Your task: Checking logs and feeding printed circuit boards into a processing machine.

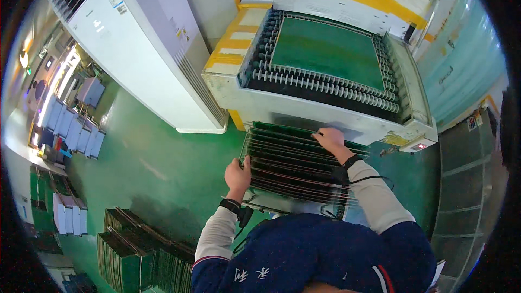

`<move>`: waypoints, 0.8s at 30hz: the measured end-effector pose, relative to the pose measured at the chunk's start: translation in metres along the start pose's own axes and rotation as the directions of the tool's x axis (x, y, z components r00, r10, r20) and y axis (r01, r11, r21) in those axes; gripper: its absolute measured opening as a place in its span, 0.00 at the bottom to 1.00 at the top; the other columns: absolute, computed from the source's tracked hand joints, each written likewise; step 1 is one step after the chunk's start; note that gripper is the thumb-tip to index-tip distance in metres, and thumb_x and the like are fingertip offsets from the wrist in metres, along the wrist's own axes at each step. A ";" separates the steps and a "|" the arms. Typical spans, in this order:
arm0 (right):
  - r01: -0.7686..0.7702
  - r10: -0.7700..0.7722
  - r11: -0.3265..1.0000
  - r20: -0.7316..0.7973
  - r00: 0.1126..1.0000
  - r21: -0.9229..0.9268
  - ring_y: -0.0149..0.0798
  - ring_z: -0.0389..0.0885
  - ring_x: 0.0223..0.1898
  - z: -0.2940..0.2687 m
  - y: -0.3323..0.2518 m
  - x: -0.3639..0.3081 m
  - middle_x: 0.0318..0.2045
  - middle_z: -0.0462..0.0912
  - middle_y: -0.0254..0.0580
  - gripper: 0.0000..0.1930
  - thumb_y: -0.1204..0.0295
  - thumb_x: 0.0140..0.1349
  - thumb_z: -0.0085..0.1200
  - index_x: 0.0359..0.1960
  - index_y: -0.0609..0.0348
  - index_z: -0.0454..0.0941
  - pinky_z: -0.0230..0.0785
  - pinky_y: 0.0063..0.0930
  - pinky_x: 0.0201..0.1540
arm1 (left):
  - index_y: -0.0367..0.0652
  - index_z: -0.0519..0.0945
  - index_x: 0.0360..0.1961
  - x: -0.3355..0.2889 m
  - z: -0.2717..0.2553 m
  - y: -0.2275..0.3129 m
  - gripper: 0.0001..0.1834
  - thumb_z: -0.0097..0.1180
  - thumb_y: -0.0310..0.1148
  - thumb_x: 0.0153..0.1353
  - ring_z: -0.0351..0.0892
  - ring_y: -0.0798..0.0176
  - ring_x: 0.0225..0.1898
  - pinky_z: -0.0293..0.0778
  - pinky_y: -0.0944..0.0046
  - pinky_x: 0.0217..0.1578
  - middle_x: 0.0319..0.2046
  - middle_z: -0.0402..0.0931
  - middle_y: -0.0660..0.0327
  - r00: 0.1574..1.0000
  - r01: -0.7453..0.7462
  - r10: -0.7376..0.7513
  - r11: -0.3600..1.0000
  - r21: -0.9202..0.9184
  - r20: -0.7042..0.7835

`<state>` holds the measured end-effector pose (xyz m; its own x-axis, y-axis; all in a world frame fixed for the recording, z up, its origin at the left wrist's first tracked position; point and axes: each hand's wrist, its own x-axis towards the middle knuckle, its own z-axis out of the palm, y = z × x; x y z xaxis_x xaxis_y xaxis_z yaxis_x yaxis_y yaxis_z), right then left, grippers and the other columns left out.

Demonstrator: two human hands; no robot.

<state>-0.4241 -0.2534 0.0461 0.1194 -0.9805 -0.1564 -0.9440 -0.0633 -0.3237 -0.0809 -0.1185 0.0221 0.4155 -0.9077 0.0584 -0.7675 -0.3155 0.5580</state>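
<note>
Several thin green panels [287,160], which look like circuit boards, stand on edge in a row in a rack before me. My right hand [330,140] is closed at the far side of the row, thumb and fingers pinching the top edge of a green panel. At the row's left edge is my left hand [237,176], its fingers curled and its thumb raised beside the panel edges. Whether it grips a panel or the rack's side cannot be made out. Both wrists wear black bands with cords.
Beyond the rack stands a roller conveyor machine [325,113] with a large green panel [328,51] flat on its rollers. A tall white air conditioner [141,49] is at the left. More panels stand in racks [122,260] on the floor, lower left. Grey framed panelling [464,195] lines the right.
</note>
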 end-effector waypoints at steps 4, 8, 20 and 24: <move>-0.021 0.021 1.000 0.020 1.000 0.018 0.53 0.82 0.39 -0.003 0.000 0.000 0.31 0.85 0.48 0.22 0.46 0.60 0.54 0.32 0.53 0.84 0.72 0.48 0.41 | 0.37 0.75 0.26 0.001 0.002 0.003 0.29 0.52 0.56 0.64 0.77 0.37 0.29 0.72 0.42 0.31 0.24 0.77 0.44 1.000 0.026 -0.026 0.999 0.027 -0.006; 0.006 -0.005 1.000 -0.015 1.000 0.016 0.53 0.82 0.39 -0.004 0.000 -0.001 0.31 0.84 0.49 0.22 0.46 0.60 0.53 0.31 0.54 0.83 0.72 0.48 0.42 | 0.36 0.74 0.25 0.001 0.000 0.007 0.30 0.53 0.57 0.64 0.77 0.36 0.29 0.71 0.41 0.30 0.24 0.77 0.44 0.998 0.055 -0.054 0.998 0.024 -0.014; 0.016 -0.017 1.000 0.048 0.999 0.013 0.54 0.84 0.40 -0.007 0.005 0.002 0.35 0.85 0.49 0.22 0.46 0.61 0.53 0.34 0.52 0.85 0.76 0.50 0.43 | 0.35 0.75 0.25 -0.003 0.008 0.001 0.33 0.54 0.61 0.61 0.76 0.36 0.28 0.69 0.42 0.30 0.22 0.76 0.43 0.986 -0.008 0.014 0.999 0.037 -0.168; 0.007 -0.008 1.000 0.062 0.998 0.020 0.53 0.84 0.40 -0.007 0.006 0.001 0.36 0.86 0.49 0.22 0.46 0.61 0.53 0.34 0.52 0.85 0.76 0.49 0.43 | 0.35 0.75 0.26 -0.004 0.003 0.005 0.33 0.53 0.61 0.61 0.77 0.36 0.29 0.70 0.42 0.31 0.23 0.76 0.43 0.996 0.040 -0.038 0.999 0.025 -0.075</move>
<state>-0.4324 -0.2561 0.0507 0.1458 -0.9664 -0.2117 -0.9369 -0.0661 -0.3434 -0.0882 -0.1170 0.0219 0.4795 -0.8719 0.0988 -0.7623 -0.3581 0.5392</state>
